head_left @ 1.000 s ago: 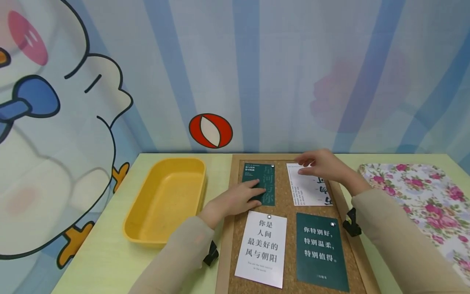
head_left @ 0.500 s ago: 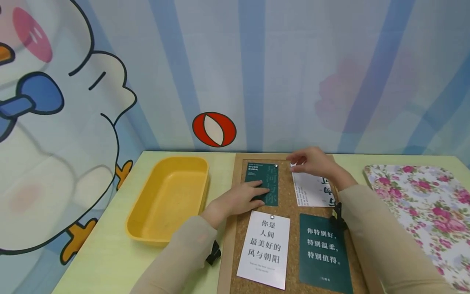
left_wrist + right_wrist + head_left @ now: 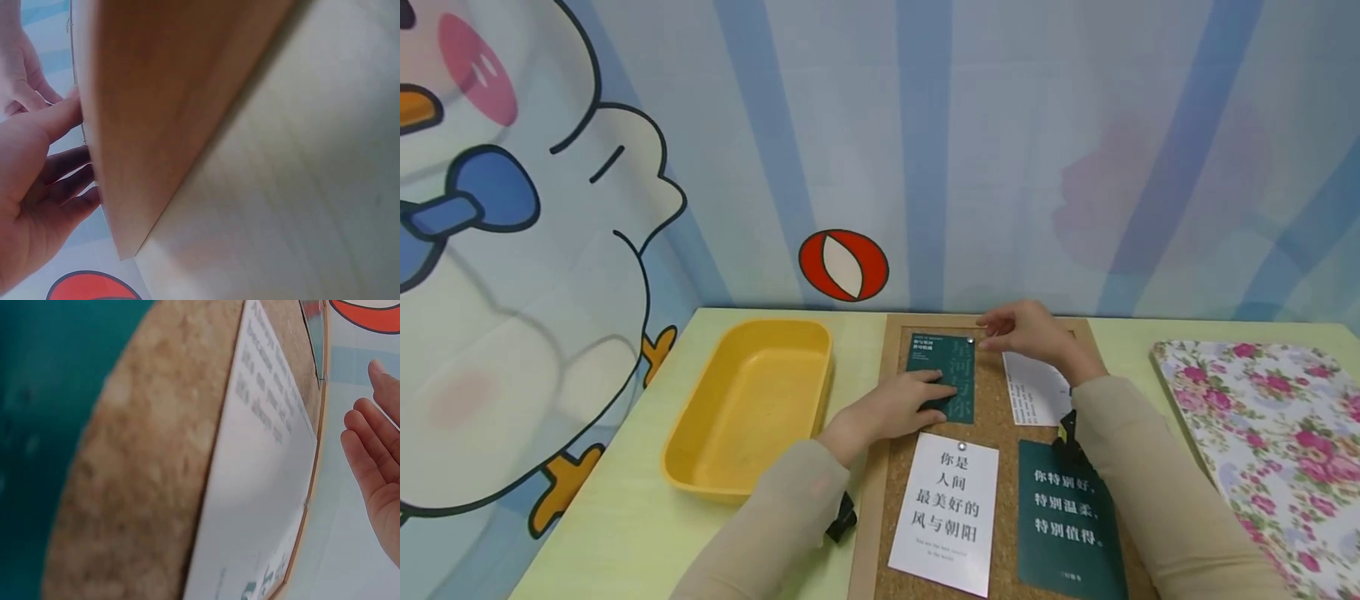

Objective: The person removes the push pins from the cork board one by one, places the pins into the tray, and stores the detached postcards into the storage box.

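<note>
My left hand [image 3: 898,404] rests with spread fingers on a small dark green card [image 3: 957,354] at the upper left of a cork board [image 3: 992,408]. A silver pushpin [image 3: 970,340] sits at that card's top right corner. Just right of the pin hovers my right hand [image 3: 1028,336], its thumb and fingers apart. In the right wrist view the right hand [image 3: 378,456] holds nothing and is off the board. Beneath it lies a white card [image 3: 1036,390], partly hidden by hand and sleeve.
Below are a pinned white card [image 3: 943,517] and a dark green card [image 3: 1067,533], partly covered by the right sleeve. A yellow tray [image 3: 748,408] stands left of the board, and a floral panel [image 3: 1262,433] lies right. A printed curtain [image 3: 1000,167] hangs behind the table.
My right hand has moved left, from over the white card toward the pin on the upper green card. The left hand has stayed on that card. The head view has shifted slightly.
</note>
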`<state>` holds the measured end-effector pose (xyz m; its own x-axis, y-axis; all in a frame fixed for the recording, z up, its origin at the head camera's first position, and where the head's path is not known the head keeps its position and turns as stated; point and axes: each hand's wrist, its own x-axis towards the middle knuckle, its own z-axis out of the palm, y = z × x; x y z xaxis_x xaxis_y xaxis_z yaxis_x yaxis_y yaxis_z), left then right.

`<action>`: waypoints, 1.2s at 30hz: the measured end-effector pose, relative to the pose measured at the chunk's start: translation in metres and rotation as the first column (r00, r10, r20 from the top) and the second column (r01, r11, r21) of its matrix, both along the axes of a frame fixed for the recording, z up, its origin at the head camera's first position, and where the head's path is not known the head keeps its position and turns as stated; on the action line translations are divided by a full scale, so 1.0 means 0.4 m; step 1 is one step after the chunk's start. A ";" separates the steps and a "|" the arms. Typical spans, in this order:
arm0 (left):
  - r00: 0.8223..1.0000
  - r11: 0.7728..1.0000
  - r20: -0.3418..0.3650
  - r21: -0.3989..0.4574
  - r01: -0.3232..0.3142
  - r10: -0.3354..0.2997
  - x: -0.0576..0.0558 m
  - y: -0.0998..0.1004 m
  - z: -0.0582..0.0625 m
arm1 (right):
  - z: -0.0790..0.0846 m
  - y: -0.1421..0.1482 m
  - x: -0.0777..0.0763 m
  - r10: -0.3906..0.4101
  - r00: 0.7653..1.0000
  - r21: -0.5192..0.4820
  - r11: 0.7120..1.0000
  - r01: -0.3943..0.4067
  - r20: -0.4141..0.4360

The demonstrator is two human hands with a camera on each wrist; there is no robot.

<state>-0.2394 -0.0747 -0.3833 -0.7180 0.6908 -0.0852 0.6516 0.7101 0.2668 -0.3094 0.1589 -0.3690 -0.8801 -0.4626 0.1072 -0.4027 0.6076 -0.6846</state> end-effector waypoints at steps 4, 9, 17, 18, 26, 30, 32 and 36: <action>1.000 1.000 -0.005 0.007 0.007 -0.007 -0.002 0.001 0.000 | -0.009 -0.006 -0.008 -0.002 1.000 0.000 1.000 0.002 -0.003; 1.000 1.000 -0.010 0.012 0.009 -0.009 -0.004 0.000 -0.001 | -0.016 -0.021 -0.019 -0.022 1.000 0.011 1.000 0.022 0.022; 1.000 0.999 -0.019 0.026 0.021 -0.020 -0.002 -0.002 0.000 | -0.028 -0.040 -0.034 -0.057 0.995 -0.022 0.998 0.059 0.084; 1.000 0.999 -0.021 0.025 0.020 -0.019 -0.002 -0.002 0.000 | -0.030 -0.041 -0.036 -0.061 0.994 -0.027 0.998 0.064 0.088; 1.000 1.000 -0.006 0.006 -0.003 0.003 -0.001 -0.001 0.001 | -0.041 -0.054 -0.042 -0.109 0.986 -0.011 0.994 0.111 0.126; 1.000 1.000 0.002 0.004 -0.008 0.008 -0.002 0.000 0.005 | -0.044 -0.058 -0.046 -0.135 0.983 0.018 0.991 0.134 0.124; 1.000 1.000 0.003 0.001 -0.003 0.003 -0.003 0.001 0.005 | -0.045 -0.058 -0.047 -0.148 0.981 0.028 0.989 0.146 0.126; 1.000 1.000 0.007 -0.004 0.005 -0.005 -0.004 0.003 0.005 | -0.042 -0.058 -0.049 -0.159 0.979 0.047 0.987 0.155 0.127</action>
<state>-0.2411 -0.0735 -0.3814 -0.7137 0.6943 -0.0930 0.6535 0.7077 0.2684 -0.3289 0.1356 -0.3859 -0.9473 -0.3191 -0.0275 -0.2094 0.6822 -0.7006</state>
